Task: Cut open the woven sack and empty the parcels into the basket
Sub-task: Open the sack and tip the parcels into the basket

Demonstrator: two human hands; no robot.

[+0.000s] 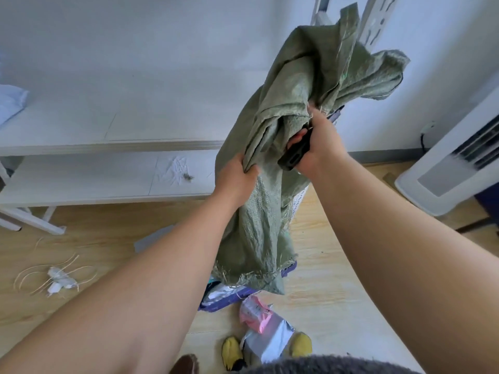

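A: Hands?
B: Both arms stretched forward and up. Left hand (239,175) fisted on a fold of the green woven sack (283,147), centre frame. Right hand (314,145) clamps sack cloth plus a black tool (294,151).
A: Basket, parcels?
B: Purple basket (229,299) under the sack's frayed mouth, parcels inside. Pink parcel (255,314) and grey parcel (267,341) on the wood floor (324,292), bottom centre. White shelf (108,147) left.

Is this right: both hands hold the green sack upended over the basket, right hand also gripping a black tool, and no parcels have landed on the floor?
Wrong on the last point. The head view shows a pink parcel and a grey parcel on the floor beside the basket. The left hand and right hand, with its black tool, do hold the sack upended.
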